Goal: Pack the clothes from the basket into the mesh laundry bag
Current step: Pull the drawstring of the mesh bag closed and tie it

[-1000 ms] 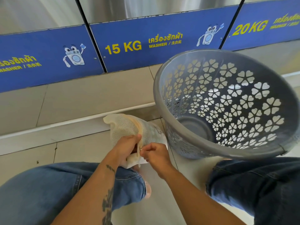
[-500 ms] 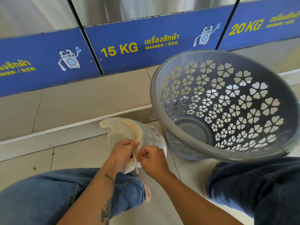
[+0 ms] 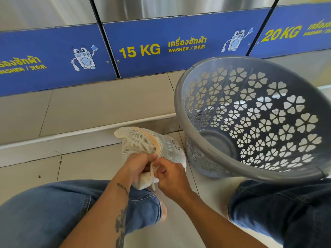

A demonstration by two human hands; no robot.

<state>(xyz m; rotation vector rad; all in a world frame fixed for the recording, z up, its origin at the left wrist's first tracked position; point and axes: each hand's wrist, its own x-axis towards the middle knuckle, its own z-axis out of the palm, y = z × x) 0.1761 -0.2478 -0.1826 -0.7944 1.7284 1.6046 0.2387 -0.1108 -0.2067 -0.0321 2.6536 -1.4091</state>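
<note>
The fingers [image 3: 149, 159] of the left hand [image 3: 138, 167] are curled shut around the gathered neck of the mesh laundry bag [image 3: 143, 145], bunching the netting into the fist. Just beside them, the fingers [image 3: 161, 170] of the right hand [image 3: 172, 178] are pinched closed on the pale drawstring [image 3: 152, 173], which runs down between the two hands and hangs a little below them. The knuckles of both hands almost touch.

Above the hands the bag bulges outward, full and rounded, with pale fabric showing through the cream netting; its far end points toward the step at the foot of the machines. The bunched mouth of the bag pokes out under the left fist, over the left knee [image 3: 143, 203] in faded blue jeans. A tattoo runs along the left forearm [image 3: 121, 221].

To the right of the bag, just beside it, stands the grey plastic basket [image 3: 180, 108], tilted toward the camera, its walls pierced with flower-shaped holes. Its round bottom is bare. The right leg [image 3: 286, 212], in darker jeans, sits below the basket's near rim.

Everything rests on a pale tiled floor [image 3: 80, 167]. Beyond it is a row of washers [image 3: 152, 13] with blue panels, one marked 15 KG and the next 20 KG.
</note>
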